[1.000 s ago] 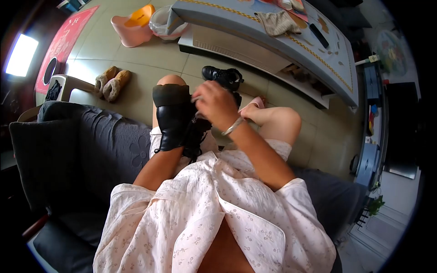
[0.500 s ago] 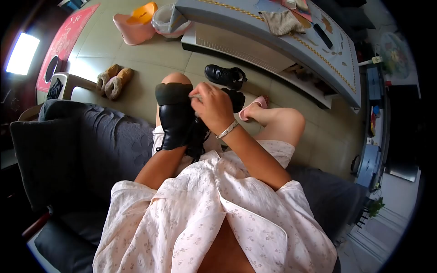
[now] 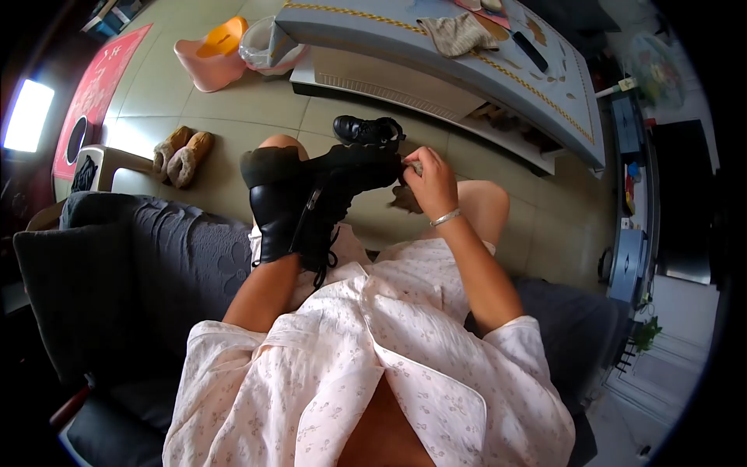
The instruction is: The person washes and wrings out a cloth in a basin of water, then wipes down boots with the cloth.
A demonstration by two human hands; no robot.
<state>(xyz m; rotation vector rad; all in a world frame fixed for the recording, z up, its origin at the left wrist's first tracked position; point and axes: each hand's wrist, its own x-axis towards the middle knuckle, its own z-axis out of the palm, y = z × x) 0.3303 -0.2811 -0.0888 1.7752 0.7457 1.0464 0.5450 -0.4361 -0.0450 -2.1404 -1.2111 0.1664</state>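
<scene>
A black lace-up boot (image 3: 283,208) with a side zipper lies sideways over my lap, its thick sole facing away from me and its toe to the right. My left forearm goes into the boot's shaft, and the left hand is hidden inside. At the toe, my right hand (image 3: 433,185) is closed with its fingers pinched round a greyish-brown cloth (image 3: 405,199), part of which hangs below the fingers. A silver bracelet circles the right wrist. Another black boot (image 3: 366,130) lies on the floor beyond.
Ahead is a low table (image 3: 373,48) bearing a cloth (image 3: 457,35) and a black remote (image 3: 530,51). Furry brown slippers (image 3: 189,158) and a pink and orange potty (image 3: 212,61) stand on the floor at left. A dark sofa (image 3: 187,241) lies beneath me.
My right hand has moved right, from beside the heel to the toe. More of the held boot now shows, and the greyish-brown cloth has come into view. The camera view has shifted slightly.
</scene>
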